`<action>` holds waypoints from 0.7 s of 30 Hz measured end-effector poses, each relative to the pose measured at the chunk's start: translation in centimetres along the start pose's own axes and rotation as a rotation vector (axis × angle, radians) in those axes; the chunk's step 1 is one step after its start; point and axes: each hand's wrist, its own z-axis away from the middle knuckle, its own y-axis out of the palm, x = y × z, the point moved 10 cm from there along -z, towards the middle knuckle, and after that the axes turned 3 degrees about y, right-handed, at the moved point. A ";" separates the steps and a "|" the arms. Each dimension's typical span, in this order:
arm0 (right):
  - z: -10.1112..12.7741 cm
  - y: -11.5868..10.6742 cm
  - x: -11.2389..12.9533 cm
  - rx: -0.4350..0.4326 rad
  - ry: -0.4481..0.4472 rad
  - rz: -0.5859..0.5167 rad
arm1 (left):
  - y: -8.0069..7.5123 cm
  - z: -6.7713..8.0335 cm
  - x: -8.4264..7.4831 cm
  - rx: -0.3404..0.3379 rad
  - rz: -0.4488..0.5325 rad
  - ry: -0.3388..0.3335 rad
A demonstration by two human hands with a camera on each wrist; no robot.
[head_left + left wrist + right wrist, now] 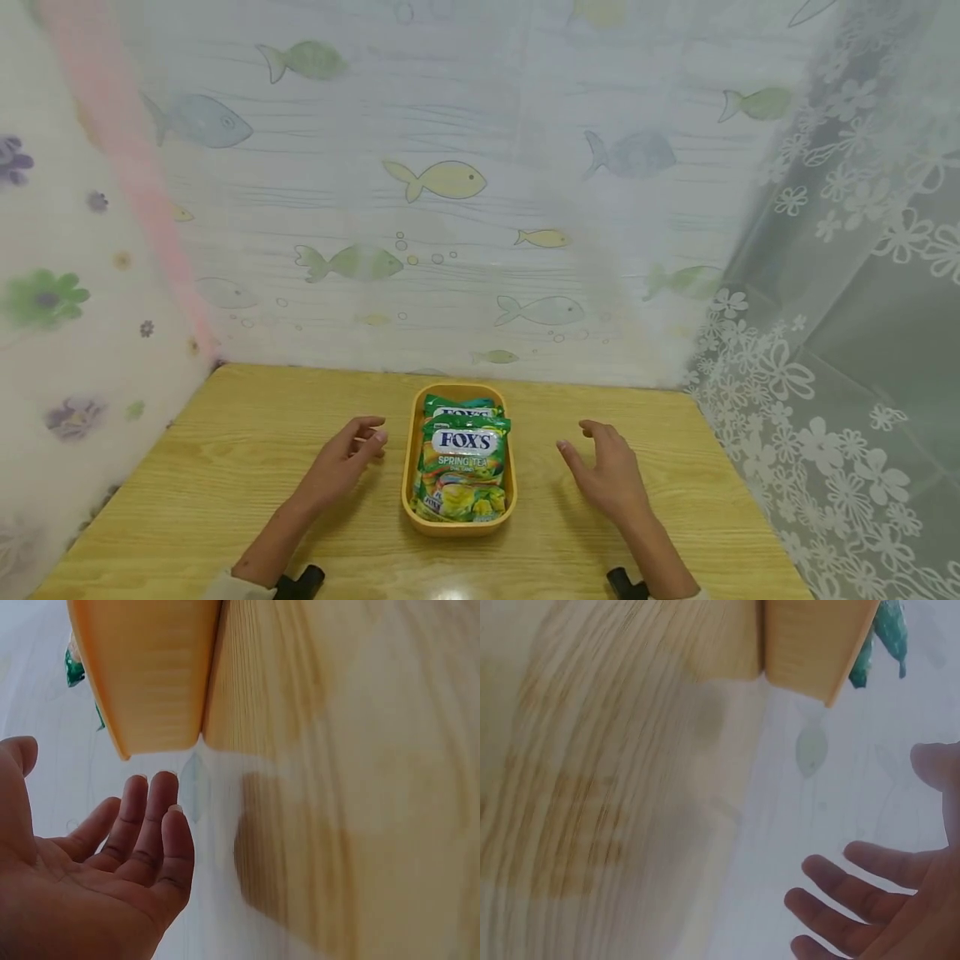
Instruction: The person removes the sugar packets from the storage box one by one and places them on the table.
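Observation:
A yellow plastic basket (459,529) stands on the wooden table with its long side pointing away from me. In it lie green bags of Fox's candy, the front one (463,454) marked Spring Tea and overlapping another bag (459,407) behind. My left hand (347,462) hovers to the left of the basket, apart from it, fingers loosely bent and holding nothing. On the other side my right hand (609,473) is held over the table with thumb and fingers spread, also holding nothing. Both wrist views show the basket's side wall (150,675) beyond the fingertips.
The wooden table (262,433) ends at a back wall covering (450,275) printed with fish. A flower-printed sheet (82,333) borders the left side. Along the right edge hangs a sheer curtain (787,400) with white flowers.

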 end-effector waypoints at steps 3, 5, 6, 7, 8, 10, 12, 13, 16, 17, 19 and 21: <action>-0.1 0.3 0.9 -0.003 -0.018 -0.009 | 0.6 -0.1 -0.1 0.012 0.019 0.005; -0.1 0.4 1.3 -0.002 -0.023 -0.017 | 0.9 -0.1 -0.1 0.023 0.038 0.010; -0.1 0.5 1.5 -0.002 -0.026 -0.020 | 1.1 -0.2 -0.2 0.026 0.051 0.009; -0.2 0.6 1.7 -0.002 -0.029 -0.022 | 1.3 -0.2 -0.1 0.032 0.060 0.006; -0.2 0.6 1.9 -0.004 -0.032 -0.026 | 1.4 -0.2 -0.1 0.039 0.067 0.001; -0.3 0.8 2.3 -0.002 -0.035 -0.041 | 1.8 -0.2 0.0 0.050 0.072 -0.006; -0.5 1.1 2.7 0.005 -0.037 -0.056 | 2.1 -0.2 0.1 0.060 0.072 -0.016; -0.5 1.4 2.8 0.012 -0.037 -0.062 | 2.2 -0.2 0.2 0.065 0.070 -0.017; -0.5 2.2 3.4 0.040 -0.034 -0.085 | 2.5 -0.2 0.2 0.072 0.090 -0.019; -0.5 2.4 3.6 0.049 -0.032 -0.092 | 2.7 -0.2 0.2 0.080 0.101 -0.021; -0.3 2.9 4.0 0.067 -0.030 -0.110 | 3.1 -0.1 0.2 0.098 0.121 -0.023; -0.2 3.2 4.3 0.078 -0.030 -0.123 | 3.5 0.1 0.3 0.115 0.134 -0.024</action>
